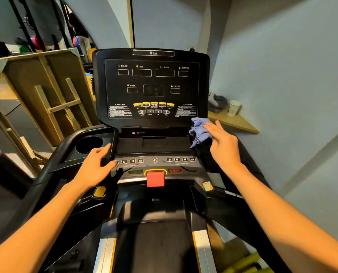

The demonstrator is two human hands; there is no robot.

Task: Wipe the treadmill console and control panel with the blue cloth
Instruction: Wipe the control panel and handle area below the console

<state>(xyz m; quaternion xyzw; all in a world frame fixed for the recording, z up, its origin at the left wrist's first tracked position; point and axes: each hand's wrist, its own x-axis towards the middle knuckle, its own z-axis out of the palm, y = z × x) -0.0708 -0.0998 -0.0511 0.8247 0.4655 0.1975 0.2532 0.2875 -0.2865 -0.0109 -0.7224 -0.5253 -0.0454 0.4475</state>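
Observation:
The black treadmill console [152, 83] stands upright ahead of me, its display dark. Below it lies the control panel [158, 160] with number keys and a red stop block [155, 178]. A crumpled blue cloth [199, 130] sits at the console's lower right corner. My right hand [223, 142] presses on the cloth with straight fingers. My left hand [95, 167] rests at the panel's left end. Its thumb lies along a black ridge [114, 143] beside the cup holder [89, 144], and its fingers curl round the ridge's lower end.
A wooden shelf [235, 122] at the right wall carries a paper cup [233, 107] and a grey bundle [217, 104]. A wooden frame [51, 99] leans at the left. The treadmill belt [156, 247] runs below me between side rails.

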